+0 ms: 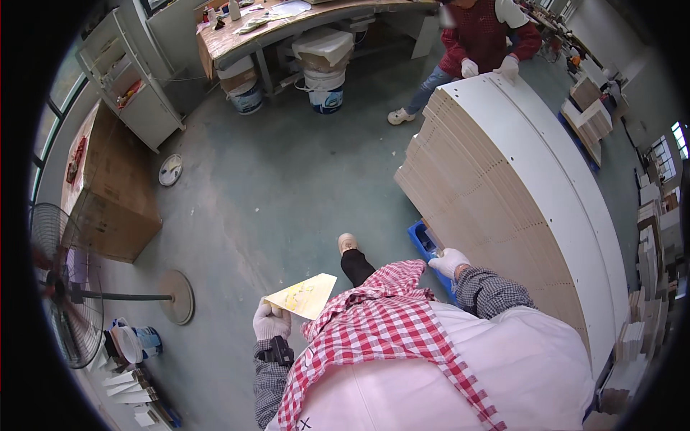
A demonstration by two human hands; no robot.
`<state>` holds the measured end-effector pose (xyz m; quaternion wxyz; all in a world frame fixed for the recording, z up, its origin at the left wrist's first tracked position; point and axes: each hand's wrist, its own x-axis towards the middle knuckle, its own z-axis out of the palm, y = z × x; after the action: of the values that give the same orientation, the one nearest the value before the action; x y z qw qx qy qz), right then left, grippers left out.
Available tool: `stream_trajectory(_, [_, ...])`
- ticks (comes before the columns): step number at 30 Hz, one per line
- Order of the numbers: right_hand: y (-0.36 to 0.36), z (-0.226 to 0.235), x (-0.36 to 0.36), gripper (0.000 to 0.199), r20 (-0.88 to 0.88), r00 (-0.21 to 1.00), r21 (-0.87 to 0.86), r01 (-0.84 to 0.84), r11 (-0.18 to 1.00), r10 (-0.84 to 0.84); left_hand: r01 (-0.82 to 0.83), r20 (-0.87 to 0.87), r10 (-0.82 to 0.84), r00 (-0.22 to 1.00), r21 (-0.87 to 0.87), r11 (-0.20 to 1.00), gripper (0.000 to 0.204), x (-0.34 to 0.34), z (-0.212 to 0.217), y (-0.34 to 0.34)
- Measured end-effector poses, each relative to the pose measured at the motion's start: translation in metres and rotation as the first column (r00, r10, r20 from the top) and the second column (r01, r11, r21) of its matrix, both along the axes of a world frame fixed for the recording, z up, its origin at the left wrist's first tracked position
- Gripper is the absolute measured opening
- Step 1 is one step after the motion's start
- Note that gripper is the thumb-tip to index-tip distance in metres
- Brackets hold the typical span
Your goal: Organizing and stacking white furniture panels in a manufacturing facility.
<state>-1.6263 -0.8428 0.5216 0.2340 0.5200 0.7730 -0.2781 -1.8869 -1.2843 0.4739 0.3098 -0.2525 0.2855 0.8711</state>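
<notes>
My left hand [272, 319], in a white glove, pinches the corner of a pale yellow sheet [305, 294] with brighter yellow marks. The sheet looks stiff and stands out toward my middle, beside my red-and-white checked cloth. My right hand [450, 263], also gloved, is closed at the near left side of a tall stack of panels [496, 194]. A thin brownish edge shows by its fingers, but I cannot tell what it holds. The stack has a white top panel [568, 172] and pale brown layered edges.
Beneath the stack is a blue pallet [419, 237]. A person [478, 43] in a dark red top rests gloved hands on the stack's far end. Buckets [323, 86] stand under a workbench [266, 25]. At left are a large cardboard box [118, 190] and a fan [68, 287].
</notes>
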Motion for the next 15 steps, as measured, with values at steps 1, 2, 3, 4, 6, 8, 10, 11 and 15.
stream_trajectory(1, [0.011, -0.010, -0.016, 0.058, -0.003, 1.000, -0.002, 0.015, 1.000, -0.015, 0.015, -0.003, -0.015, 1.000, -0.002, 1.000, 0.015, -0.020, 0.001, 0.011])
stream_trajectory(2, [0.025, -0.025, -0.032, 0.059, 0.016, 1.000, 0.020, 0.018, 1.000, -0.018, -0.011, 0.052, 0.013, 0.999, -0.047, 0.999, 0.015, -0.038, 0.002, 0.022])
stream_trajectory(3, [0.036, -0.032, -0.052, 0.059, 0.032, 0.999, 0.039, 0.019, 0.999, -0.020, -0.036, 0.102, 0.046, 0.994, -0.096, 0.995, 0.015, -0.058, 0.007, 0.034])
stream_trajectory(4, [0.048, -0.037, -0.072, 0.059, 0.025, 0.999, 0.034, 0.035, 0.999, -0.036, -0.035, 0.092, 0.048, 0.995, -0.146, 0.989, 0.015, -0.079, 0.007, 0.044])
stream_trajectory(6, [0.076, -0.045, -0.123, 0.060, 0.006, 0.999, 0.048, 0.051, 0.998, -0.051, -0.007, 0.070, 0.017, 0.997, -0.138, 0.990, 0.015, -0.125, -0.011, 0.054])
stream_trajectory(8, [0.107, -0.045, -0.179, 0.062, 0.006, 0.999, 0.016, 0.049, 0.999, -0.049, 0.046, 0.123, -0.027, 0.992, -0.156, 0.987, 0.018, -0.179, -0.008, 0.073])
stream_trajectory(10, [0.132, -0.038, -0.230, 0.063, 0.009, 1.000, -0.003, 0.015, 1.000, -0.015, 0.033, 0.142, 0.001, 0.990, -0.233, 0.972, 0.019, -0.234, -0.008, 0.094])
stream_trajectory(11, [0.142, -0.032, -0.257, 0.063, 0.002, 1.000, 0.005, 0.006, 1.000, -0.006, -0.001, 0.159, 0.051, 0.986, -0.300, 0.954, 0.019, -0.261, -0.010, 0.103])
stream_trajectory(15, [0.177, -0.014, -0.342, 0.061, -0.032, 0.999, -0.001, 0.035, 0.999, -0.035, 0.004, 0.166, 0.059, 0.984, -0.357, 0.934, 0.020, -0.361, -0.001, 0.152])
